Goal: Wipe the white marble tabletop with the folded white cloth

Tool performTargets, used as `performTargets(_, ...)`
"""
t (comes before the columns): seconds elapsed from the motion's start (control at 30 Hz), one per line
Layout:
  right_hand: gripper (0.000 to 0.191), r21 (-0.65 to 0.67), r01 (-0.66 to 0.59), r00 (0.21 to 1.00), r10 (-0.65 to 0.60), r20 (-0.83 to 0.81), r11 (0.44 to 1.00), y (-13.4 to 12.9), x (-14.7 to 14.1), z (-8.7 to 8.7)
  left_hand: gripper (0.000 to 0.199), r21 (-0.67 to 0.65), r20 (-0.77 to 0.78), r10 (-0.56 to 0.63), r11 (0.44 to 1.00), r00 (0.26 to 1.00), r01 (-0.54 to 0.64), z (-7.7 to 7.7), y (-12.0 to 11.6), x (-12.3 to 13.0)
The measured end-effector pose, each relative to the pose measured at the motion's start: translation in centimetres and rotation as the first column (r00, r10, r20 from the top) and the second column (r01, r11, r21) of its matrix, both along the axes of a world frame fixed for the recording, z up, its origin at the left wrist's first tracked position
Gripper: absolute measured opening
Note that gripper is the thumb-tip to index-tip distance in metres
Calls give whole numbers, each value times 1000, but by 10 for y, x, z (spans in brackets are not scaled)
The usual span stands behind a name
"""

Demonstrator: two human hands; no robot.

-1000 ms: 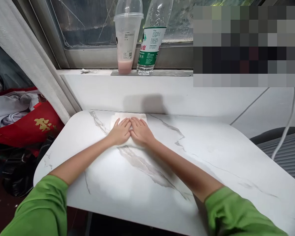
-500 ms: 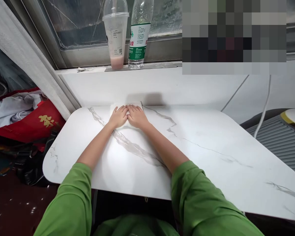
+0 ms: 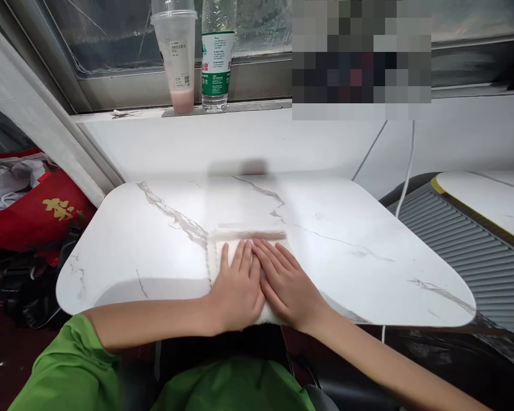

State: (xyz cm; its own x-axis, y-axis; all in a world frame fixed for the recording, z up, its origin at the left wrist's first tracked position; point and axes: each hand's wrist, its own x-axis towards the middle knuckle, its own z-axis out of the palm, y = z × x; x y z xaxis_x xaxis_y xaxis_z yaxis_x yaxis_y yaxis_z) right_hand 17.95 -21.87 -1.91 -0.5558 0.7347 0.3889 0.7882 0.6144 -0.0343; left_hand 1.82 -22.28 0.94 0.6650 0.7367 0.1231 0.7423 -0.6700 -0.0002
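A folded white cloth (image 3: 251,235) lies at the near edge of the white marbled table (image 3: 346,251). My left hand (image 3: 236,285) rests flat on the cloth, its fingers stretched forward and a little apart. Beside it, touching, my right hand (image 3: 289,282) presses on the cloth's right part with its fingers extended. Both palms face down, and they hide the middle of the cloth. Neither hand is wrapped round anything.
On the window ledge stand a plastic cup (image 3: 179,63) with a pink drink and a green-labelled bottle (image 3: 216,63). A red bag (image 3: 38,211) holding cloth is at the left. A white cable (image 3: 406,171) hangs at the right, near a ridged grey surface (image 3: 466,245).
Both hands and the cloth have come from the table's back edge to its near edge, closer to my body. The view has shifted slightly to the right.
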Motion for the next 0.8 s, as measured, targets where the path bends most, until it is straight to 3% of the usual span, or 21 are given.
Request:
performTargets(0.1, 62, 3, 32, 999, -32, -5, 999, -9, 10, -3, 56, -19, 6, -65, 998, 998, 65, 1, -4, 9)
performTargets(0.2, 60, 2, 16, 999, -16, -35, 1000, 12, 19, -5, 57, -31, 24, -57, 998, 998, 58, -2, 17, 17)
performTargets(0.3, 55, -20, 10, 998, -11, -55, 1000, 54, 26, -6, 57, -60, 38, 1, 998, 999, 1, -7, 57, 26)
performTargets(0.6, 49, -113, 90, 985, -105, -135, 990, 221, 32, -5, 48, -69, 98, 136, 989, 986, -130, -13, 215, 45)
performTargets(0.7, 48, -118, 118, 974, -138, -181, 986, 249, 33, -6, 47, -60, 140, 156, 987, 978, -149, -14, 242, 47)
performTargets(0.8, 50, -137, 166, 962, -191, -195, 977, 256, 32, -6, 48, -61, 157, 149, 988, 976, -141, -16, 252, 49)
